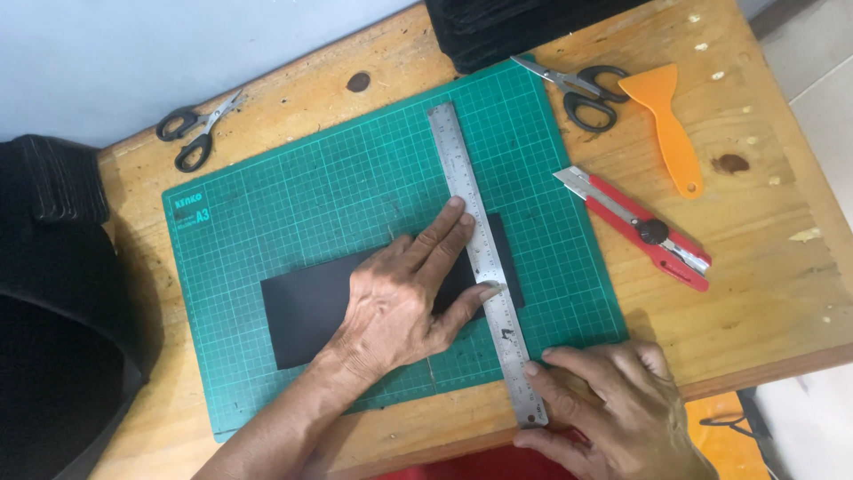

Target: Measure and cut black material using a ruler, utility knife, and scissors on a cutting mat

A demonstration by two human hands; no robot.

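Steel ruler (484, 258) pinned under left fingers (449, 233), flat; right fingers (569, 373) touch lower end.

A brushed steel ruler (484, 258) with a dull sheen lies on a matt black sheet (306, 307) and a matt green rubbery cutting mat (293, 196), on a rough, stained raw-wood tabletop (764, 222) beside a glossy orange plastic scraper (666, 120).
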